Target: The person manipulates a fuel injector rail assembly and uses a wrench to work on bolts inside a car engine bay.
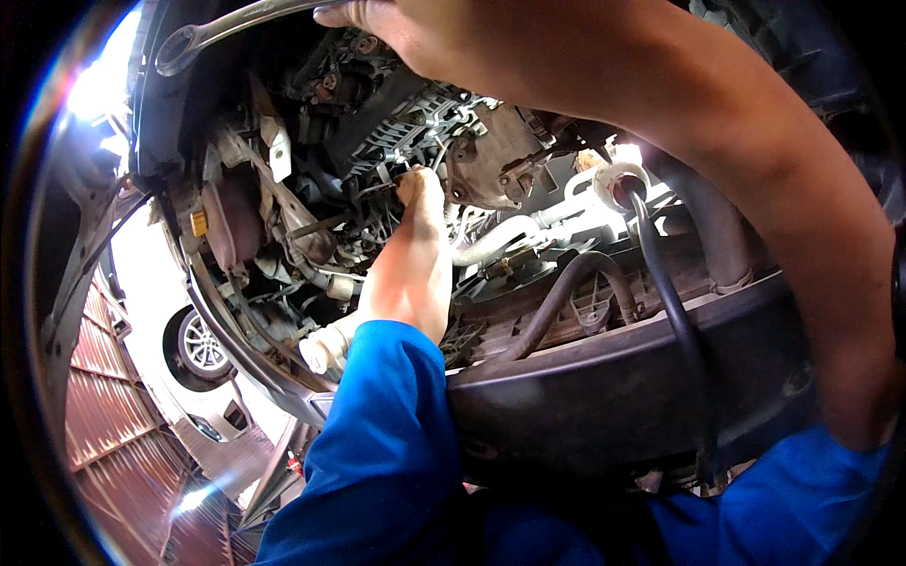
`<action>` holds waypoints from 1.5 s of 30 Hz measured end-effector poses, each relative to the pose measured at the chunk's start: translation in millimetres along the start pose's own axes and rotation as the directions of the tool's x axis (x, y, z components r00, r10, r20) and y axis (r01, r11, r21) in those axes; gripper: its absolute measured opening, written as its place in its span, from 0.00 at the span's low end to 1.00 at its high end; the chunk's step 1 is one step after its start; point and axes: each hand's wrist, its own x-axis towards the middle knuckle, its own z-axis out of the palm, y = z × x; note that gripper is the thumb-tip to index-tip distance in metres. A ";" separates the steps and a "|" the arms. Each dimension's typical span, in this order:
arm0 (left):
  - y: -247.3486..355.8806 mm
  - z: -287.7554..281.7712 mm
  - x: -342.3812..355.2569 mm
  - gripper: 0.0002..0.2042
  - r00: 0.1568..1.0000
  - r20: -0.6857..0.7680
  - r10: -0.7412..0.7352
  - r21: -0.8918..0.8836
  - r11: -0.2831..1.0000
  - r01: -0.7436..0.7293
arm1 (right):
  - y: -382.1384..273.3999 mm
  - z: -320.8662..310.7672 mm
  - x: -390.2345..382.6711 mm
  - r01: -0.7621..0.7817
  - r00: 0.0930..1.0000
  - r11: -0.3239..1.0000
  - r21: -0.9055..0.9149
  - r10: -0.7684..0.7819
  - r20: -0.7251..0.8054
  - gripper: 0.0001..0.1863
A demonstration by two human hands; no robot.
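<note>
Spanner (247, 14) of silvery steel, ring end free, grasped by the right hand (392, 26) near the grimy metal engine (401, 132), where work looks unfinished; left hand (422, 193) reaches in, hidden fingers' grip untellable

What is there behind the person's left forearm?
A pale cylindrical part pokes out from behind the left forearm, with engine parts on both sides. What the arm covers cannot be seen.

White glare upper left; engine (495, 156) patchily lit, shadows deep; corrugated wall (109, 387) bowed by fisheye; corners black.
</note>
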 end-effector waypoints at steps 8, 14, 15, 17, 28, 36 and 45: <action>-11.9 4.2 -0.3 0.22 0.999 -0.003 0.051 0.002 0.999 -0.051 | 6.9 17.8 0.7 0.076 0.993 0.996 0.051 -0.071 -0.099 0.04; 4.7 9.9 3.1 0.29 0.985 0.008 -0.172 -0.199 0.965 0.170 | 10.8 14.2 -3.7 0.171 0.977 0.985 0.025 -0.167 -0.134 0.04; 5.5 10.1 3.4 0.32 0.986 0.026 -0.167 -0.210 0.963 0.169 | 11.8 14.1 -2.9 0.178 0.976 0.984 0.024 -0.173 -0.135 0.03; 5.6 11.5 5.3 0.42 0.985 0.062 -0.159 -0.235 0.957 0.169 | 12.1 14.6 -2.1 0.155 0.981 0.987 0.033 -0.150 -0.122 0.03; 0.2 8.3 4.4 0.45 0.997 0.011 -0.078 -0.199 0.977 0.079 | 2.9 9.4 1.4 0.007 1.000 1.000 0.026 -0.008 0.016 0.03; -5.7 0.4 6.7 0.48 0.986 0.138 -0.091 -0.231 0.965 0.121 | 1.0 -0.8 2.2 0.008 0.999 0.987 0.158 -0.016 0.047 0.04; 8.2 -6.7 -9.5 0.47 0.980 0.149 -0.132 -0.254 0.953 0.167 | -0.7 4.6 -6.3 0.072 0.994 0.996 0.048 -0.068 -0.079 0.03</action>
